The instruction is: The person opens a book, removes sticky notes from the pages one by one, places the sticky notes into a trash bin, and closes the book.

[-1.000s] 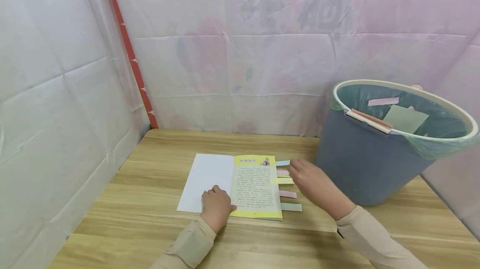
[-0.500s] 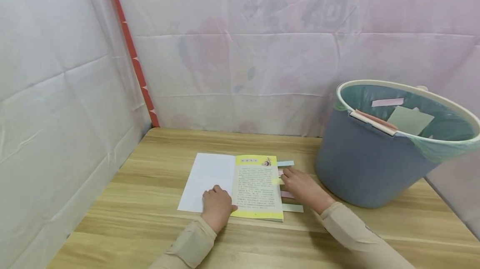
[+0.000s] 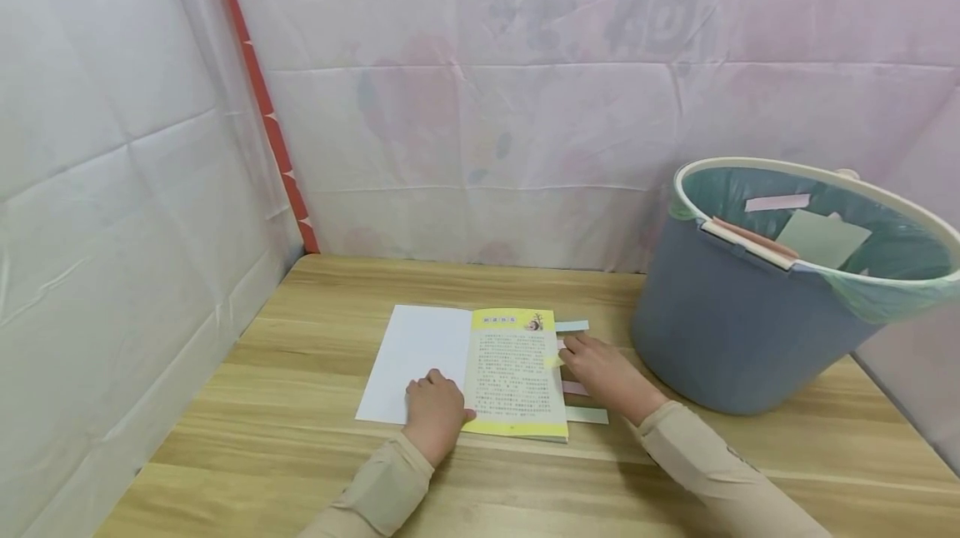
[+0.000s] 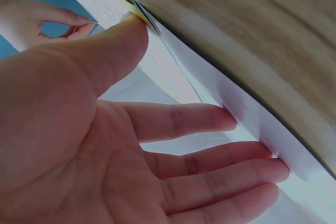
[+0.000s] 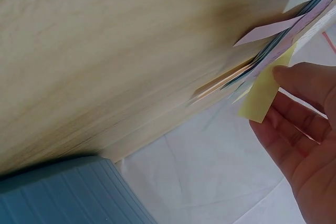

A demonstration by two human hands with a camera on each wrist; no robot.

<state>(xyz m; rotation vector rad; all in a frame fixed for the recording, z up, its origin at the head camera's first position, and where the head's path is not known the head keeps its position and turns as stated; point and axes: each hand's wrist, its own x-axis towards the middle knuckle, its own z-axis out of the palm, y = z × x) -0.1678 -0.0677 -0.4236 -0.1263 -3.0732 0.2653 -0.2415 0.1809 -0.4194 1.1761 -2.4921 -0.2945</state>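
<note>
Book (image 3: 483, 346), lying spread between my two hands on the wooden table (image 3: 285, 446). At far left, beyond my left hand, hangs a pale cloth wall (image 3: 112, 105) with a red stripe (image 3: 264, 97). My left hand (image 3: 435, 413) is spread and grasps nothing: fingers extended on the white left page (image 3: 427, 338), thumb on the lower margin of the printed right page (image 3: 517, 376). Right of that thumb, paper strips project from the book's outer edge: a blue strip (image 3: 572, 326) beyond my right-hand pinch, a pink strip (image 3: 574, 388) and a pale green strip (image 3: 587, 415) on its near side. My right hand (image 3: 600, 367) pinches a yellow strip (image 5: 262, 93) between thumb and fingers; beside the pinch, an orange strip (image 5: 223, 80) shows in the right wrist view. Just right of this hand stands a blue-grey bin (image 3: 712, 330) with a cream rim (image 3: 795, 164) and green liner (image 3: 907, 246), containing a pink paper piece (image 3: 777, 202) and a pale green sheet (image 3: 823, 240).
</note>
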